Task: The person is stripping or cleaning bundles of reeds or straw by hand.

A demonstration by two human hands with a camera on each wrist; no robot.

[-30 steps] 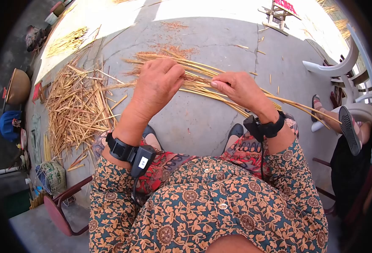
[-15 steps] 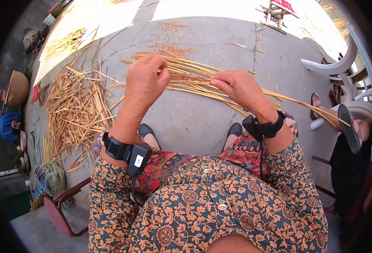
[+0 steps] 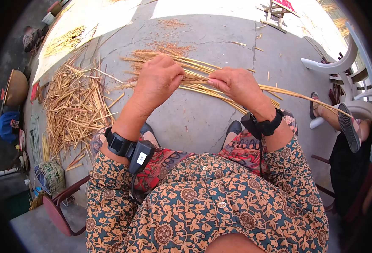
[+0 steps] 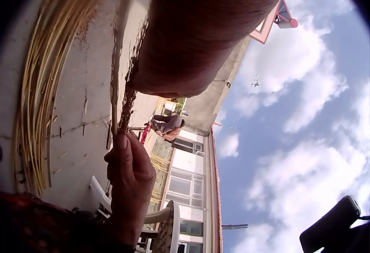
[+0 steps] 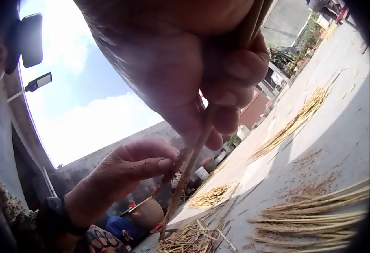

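Observation:
Stalks with brown seed heads (image 3: 194, 79) stretch between the two hands in the head view. The right hand (image 3: 241, 87) pinches them between thumb and curled fingers, their bare ends (image 3: 304, 96) running out to the right. At the seed-head end the left hand (image 3: 158, 79) has its thumb and fingertips together on the strands, as the right wrist view also shows with the left hand (image 5: 133, 163). Below both hands, a bundle of long stalks (image 3: 211, 92) lies on the floor. In the left wrist view the right hand (image 4: 132, 172) holds the stalks upright in the picture.
A heap of short cut stalks (image 3: 74, 109) covers the floor at the left. Reddish husks (image 3: 173, 48) are scattered beyond the bundle. A dark red chair (image 3: 59, 211) stands lower left, white plastic chairs (image 3: 354, 109) and another person's feet at the right, a small stool (image 3: 279, 14) farther off.
The left hand moved left along the seed heads, then came back right toward the right hand. The right hand still pinches the stalks and has shifted slightly left.

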